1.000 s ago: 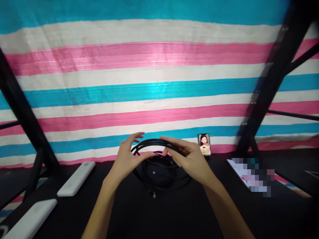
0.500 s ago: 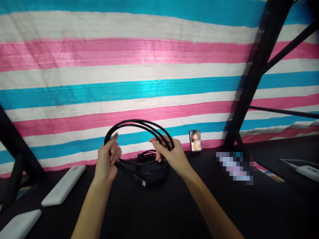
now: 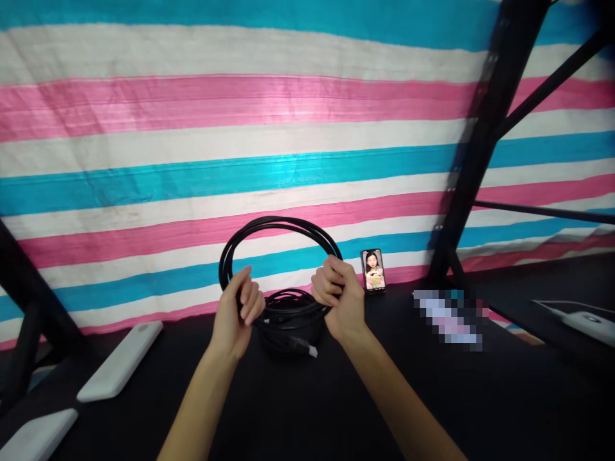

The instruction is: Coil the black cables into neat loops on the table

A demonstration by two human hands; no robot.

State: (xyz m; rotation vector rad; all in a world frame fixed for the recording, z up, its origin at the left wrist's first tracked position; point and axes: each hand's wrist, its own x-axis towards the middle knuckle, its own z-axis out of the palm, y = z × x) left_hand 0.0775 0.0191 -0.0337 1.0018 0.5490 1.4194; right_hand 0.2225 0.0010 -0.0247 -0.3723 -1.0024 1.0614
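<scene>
Cable [image 3: 223, 262]: black plastic or rubber jacket, smooth, dull sheen along upper loops. Plug [image 3: 313, 351]: pale tip, metal or plastic unclear. Striped sheet [image 3: 192, 144]: woven-plastic look, creased, glossy where light strikes. White bars [image 3: 120, 363]: smooth plastic look, matt to satin. Phone [image 3: 373, 270]: glassy lit screen, dark edge. Tabletop [image 3: 293, 410]: black, matt, even. Frame [image 3: 483, 147]: dark, painted-metal look, low sheen. Pixelated item [image 3: 446, 317]: finish hidden.
</scene>
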